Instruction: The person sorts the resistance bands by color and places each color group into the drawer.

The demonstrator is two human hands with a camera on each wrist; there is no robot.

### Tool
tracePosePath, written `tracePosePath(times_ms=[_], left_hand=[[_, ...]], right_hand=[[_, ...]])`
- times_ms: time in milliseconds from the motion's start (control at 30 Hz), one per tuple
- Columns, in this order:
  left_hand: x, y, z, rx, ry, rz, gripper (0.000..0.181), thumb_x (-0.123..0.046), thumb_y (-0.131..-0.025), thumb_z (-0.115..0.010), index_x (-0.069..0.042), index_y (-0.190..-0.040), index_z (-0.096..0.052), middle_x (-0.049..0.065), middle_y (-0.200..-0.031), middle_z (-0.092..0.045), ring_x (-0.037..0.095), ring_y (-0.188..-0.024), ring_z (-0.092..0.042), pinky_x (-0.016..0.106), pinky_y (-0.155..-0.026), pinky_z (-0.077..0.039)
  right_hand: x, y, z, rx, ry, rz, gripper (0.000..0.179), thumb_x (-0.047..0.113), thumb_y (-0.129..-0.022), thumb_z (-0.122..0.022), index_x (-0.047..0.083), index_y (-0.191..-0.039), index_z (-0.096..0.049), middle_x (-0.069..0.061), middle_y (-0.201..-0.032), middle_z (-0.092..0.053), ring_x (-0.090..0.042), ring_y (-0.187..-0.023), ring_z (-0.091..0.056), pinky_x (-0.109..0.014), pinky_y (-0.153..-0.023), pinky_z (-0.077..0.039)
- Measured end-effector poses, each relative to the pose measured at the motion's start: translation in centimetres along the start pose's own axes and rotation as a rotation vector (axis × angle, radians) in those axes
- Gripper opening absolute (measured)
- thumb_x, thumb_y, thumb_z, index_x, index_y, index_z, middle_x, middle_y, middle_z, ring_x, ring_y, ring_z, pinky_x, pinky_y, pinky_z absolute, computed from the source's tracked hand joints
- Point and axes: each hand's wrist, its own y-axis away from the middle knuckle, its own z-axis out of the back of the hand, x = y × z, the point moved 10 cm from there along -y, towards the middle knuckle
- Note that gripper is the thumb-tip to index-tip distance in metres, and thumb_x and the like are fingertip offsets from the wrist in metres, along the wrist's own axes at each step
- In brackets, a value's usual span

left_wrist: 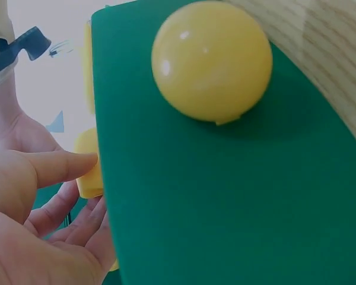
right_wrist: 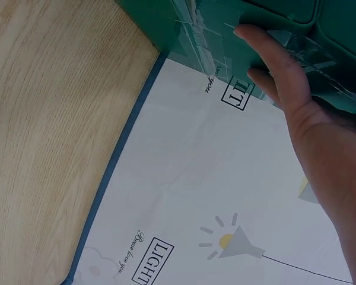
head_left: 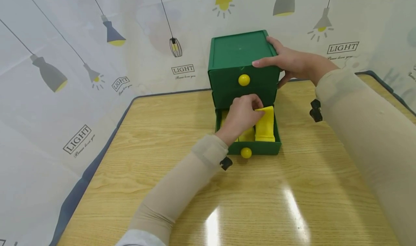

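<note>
A green drawer box (head_left: 242, 51) with yellow ball knobs stands at the back of the table, its bottom drawer (head_left: 269, 148) pulled out. Inside that drawer, my left hand (head_left: 242, 112) pinches the top edge of a folded yellow cloth-like piece (head_left: 265, 125) between thumb and fingers. More yellow pieces (head_left: 247, 134) lie beside it, partly hidden by the hand. In the left wrist view the drawer front and its knob (left_wrist: 212, 62) cover much of the scene. My right hand (head_left: 289, 60) rests on the box's upper right side, thumb along the front top edge, fingers spread over the side.
The wooden table (head_left: 156, 141) spreads around the box. Behind it hangs a white cloth (head_left: 146, 33) printed with lamps. Clear tape (right_wrist: 202, 41) sticks to the box's side in the right wrist view.
</note>
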Motion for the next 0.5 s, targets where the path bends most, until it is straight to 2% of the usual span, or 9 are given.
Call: tracePosePath(times_ms=[167,500], left_hand=[[-0.07,0.20,-0.48,0.032,-0.018,-0.012,0.011,-0.021,-0.101,-0.075,-0.014,-0.109,-0.071,-0.001,-0.105,-0.072,0.014,-0.089,-0.064,0.022,-0.078,-0.056],[-0.41,0.43,-0.48,0.049,-0.037,-0.042,0.011,-0.021,-0.102,-0.074,-0.014,-0.109,-0.073,-0.001,-0.108,-0.074,0.013,-0.093,-0.065,0.024,-0.084,-0.057]], right_hand=[[-0.01,0.06,-0.05,0.002,-0.005,0.001,0.114,0.061,-0.100,-0.063,0.054,-0.155,0.036,-0.005,-0.179,0.020,-0.045,-0.166,-0.007,-0.073,-0.109,-0.047],[0.13,0.14,-0.06,0.004,-0.007,0.008,0.113,0.061,-0.100,-0.063,0.054,-0.155,0.036,-0.003,-0.179,0.022,-0.045,-0.167,-0.004,-0.074,-0.109,-0.046]])
